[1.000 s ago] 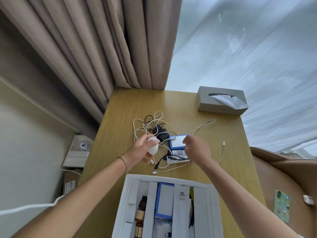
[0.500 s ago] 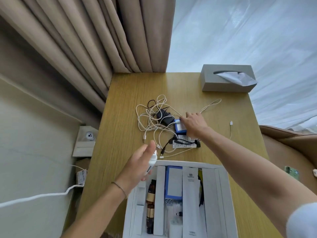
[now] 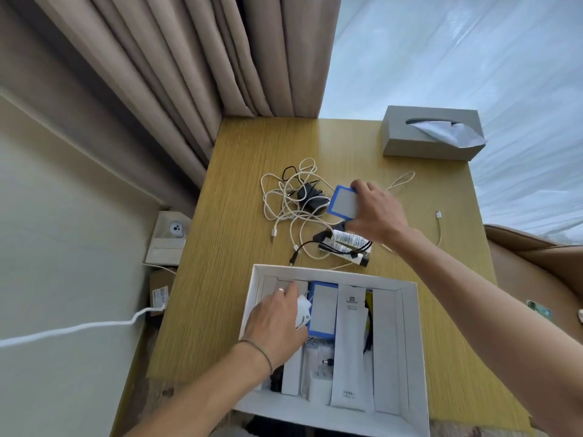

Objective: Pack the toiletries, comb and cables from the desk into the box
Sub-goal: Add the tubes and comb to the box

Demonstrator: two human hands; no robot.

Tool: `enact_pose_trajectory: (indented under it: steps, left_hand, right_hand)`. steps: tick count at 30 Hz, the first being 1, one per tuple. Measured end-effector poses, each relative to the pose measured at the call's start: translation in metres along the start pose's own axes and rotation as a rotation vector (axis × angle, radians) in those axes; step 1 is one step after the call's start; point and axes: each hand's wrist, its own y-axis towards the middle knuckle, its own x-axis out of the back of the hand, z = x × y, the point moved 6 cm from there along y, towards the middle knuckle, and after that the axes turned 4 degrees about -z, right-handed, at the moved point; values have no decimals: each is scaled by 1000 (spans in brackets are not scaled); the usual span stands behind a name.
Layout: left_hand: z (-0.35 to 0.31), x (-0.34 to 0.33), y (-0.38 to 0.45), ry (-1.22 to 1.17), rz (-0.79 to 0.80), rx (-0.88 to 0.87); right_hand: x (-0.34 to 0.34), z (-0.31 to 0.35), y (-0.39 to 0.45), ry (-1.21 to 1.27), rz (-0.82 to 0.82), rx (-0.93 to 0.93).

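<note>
Box [image 3: 407,310] under left hand [image 3: 277,323]; blue packet [image 3: 344,201] in right hand's [image 3: 375,212] grip.

White box [image 3: 410,342], open, near desk edge; holds blue-edged packet [image 3: 323,310], long white sachet [image 3: 350,351], white plug [image 3: 320,384]. Small white item [image 3: 303,310] in left hand [image 3: 277,323] inside box. Blue-framed packet [image 3: 342,202] tilted, pinched by right hand [image 3: 375,209]. White cables [image 3: 284,197], black adapter [image 3: 310,198] tangled on desk; tubes [image 3: 347,244] beside.

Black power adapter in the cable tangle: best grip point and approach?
Pinch the black power adapter across its chunky body, coming from above on its far-left side. White cables loop around it, and the right hand with the blue-edged box crowds its right. Expect cords to drag along.
</note>
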Motion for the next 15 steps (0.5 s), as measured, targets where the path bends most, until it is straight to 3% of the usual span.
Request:
enact_pose_trajectory:
  steps: [15]
  left_hand:
    - [15,-24,10,38,-116,66]
  right_hand:
    - [112,48,-79,629,-72,-156]
